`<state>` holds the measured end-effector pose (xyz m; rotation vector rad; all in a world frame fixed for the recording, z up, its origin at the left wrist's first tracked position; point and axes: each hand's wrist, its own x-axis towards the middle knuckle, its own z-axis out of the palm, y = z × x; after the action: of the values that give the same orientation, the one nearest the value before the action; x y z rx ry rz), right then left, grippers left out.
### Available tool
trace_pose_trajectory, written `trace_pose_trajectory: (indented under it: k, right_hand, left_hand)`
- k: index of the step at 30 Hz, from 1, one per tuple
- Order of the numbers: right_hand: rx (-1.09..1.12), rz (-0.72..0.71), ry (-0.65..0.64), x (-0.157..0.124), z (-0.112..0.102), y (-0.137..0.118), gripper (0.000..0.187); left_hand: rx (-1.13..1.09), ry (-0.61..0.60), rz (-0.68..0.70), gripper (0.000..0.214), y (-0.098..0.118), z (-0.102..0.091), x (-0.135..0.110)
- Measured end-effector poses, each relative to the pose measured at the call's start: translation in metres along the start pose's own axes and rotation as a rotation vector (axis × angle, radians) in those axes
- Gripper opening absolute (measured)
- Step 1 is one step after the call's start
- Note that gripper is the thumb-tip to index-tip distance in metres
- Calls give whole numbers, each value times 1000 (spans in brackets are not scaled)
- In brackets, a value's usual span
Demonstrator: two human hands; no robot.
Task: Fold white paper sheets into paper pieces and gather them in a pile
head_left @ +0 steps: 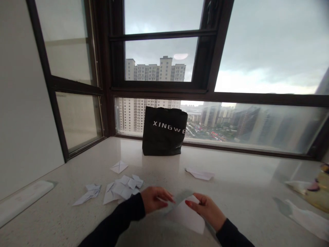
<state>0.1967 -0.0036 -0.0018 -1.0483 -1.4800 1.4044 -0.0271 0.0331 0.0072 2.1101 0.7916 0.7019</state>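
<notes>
A pale speckled stone worktop runs beneath dark-framed windows that wrap around the corner. Outside, a grey overcast sky hangs over pale tower blocks. A plain white wall stands to the left. The daylight is dull and soft.

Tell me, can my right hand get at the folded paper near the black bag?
Probably yes: only bare counter lies between the right hand and the folded paper, with nothing blocking. That hand is pinching the white sheet, though.
</notes>
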Motion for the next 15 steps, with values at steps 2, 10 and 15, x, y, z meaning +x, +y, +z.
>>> trace_pose_trajectory:
  k: [2, 10, 15]
  right_hand:
    - [25, 18, 29, 3, -3, 6, 31]
    - [-76, 21, 85, 8, -7, 18, 34]
    - [-107, 17, 103, 8, -6, 18, 35]
  left_hand:
    - [268, 208, -213, 22, -7, -36, 5]
    - [704, 452, -795, 18, -58, -152, -47]
    - [797, 436, -871, 28, -74, -174, -99]
